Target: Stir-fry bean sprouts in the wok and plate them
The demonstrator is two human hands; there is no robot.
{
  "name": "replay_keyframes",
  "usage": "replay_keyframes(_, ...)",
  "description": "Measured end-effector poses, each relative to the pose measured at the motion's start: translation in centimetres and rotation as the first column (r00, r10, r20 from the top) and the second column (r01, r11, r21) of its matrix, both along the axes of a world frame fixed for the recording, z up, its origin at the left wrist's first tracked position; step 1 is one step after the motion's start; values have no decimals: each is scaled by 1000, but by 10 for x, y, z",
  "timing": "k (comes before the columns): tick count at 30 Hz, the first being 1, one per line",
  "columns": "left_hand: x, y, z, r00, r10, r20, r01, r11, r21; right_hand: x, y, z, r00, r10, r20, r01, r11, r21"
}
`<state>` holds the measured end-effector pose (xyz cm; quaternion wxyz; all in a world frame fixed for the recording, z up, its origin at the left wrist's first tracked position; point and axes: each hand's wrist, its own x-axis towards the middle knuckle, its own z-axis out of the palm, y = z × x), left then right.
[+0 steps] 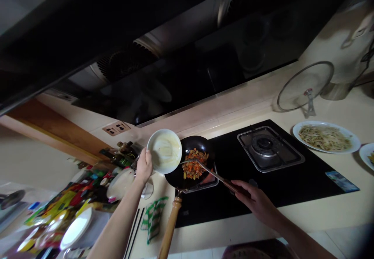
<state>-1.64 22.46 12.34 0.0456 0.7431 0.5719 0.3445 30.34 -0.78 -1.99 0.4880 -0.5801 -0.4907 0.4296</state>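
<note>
My left hand (144,165) grips the rim of a shallow white bowl (164,152), tilted so that its inside shows, with a thin smear of residue. The bowl is over the left side of a black wok (201,144). Chopped orange, brown and yellowish food (194,165) lies in the wok. My right hand (254,198) is closed around the wooden handle of a metal spatula (216,176), whose head reaches over the food toward the bowl's edge. The wok's wooden handle (171,224) points toward me, and neither hand is on it.
A bare burner (264,144) sits right of the wok. Beyond it are a plate of pale shredded food (325,137) and a glass lid (305,85) on a stand. A green checked cloth (154,216), chopsticks (134,229) and bottles (121,159) are left. The range hood (204,76) hangs overhead.
</note>
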Motion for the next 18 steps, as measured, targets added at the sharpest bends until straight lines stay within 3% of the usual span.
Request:
replay_keyframes(4,-1,3,15,1000,29,7,-29,999,-28,5,16,3,992,-88,-94,84,996,-41)
replay_keyframes(9,4,1,23,1000,8,27,-6,998,-64,4,30,11,988,-81,-131,80,997,-11)
replay_keyframes(14,2,6,19,991,38,128,-28,996,-79,4,19,7,988,-19,-152,12,999,-51)
replay_keyframes(18,-11,18,23,957,86,275,-51,990,-133,7,6,1,938,11,-347,-81,979,-189)
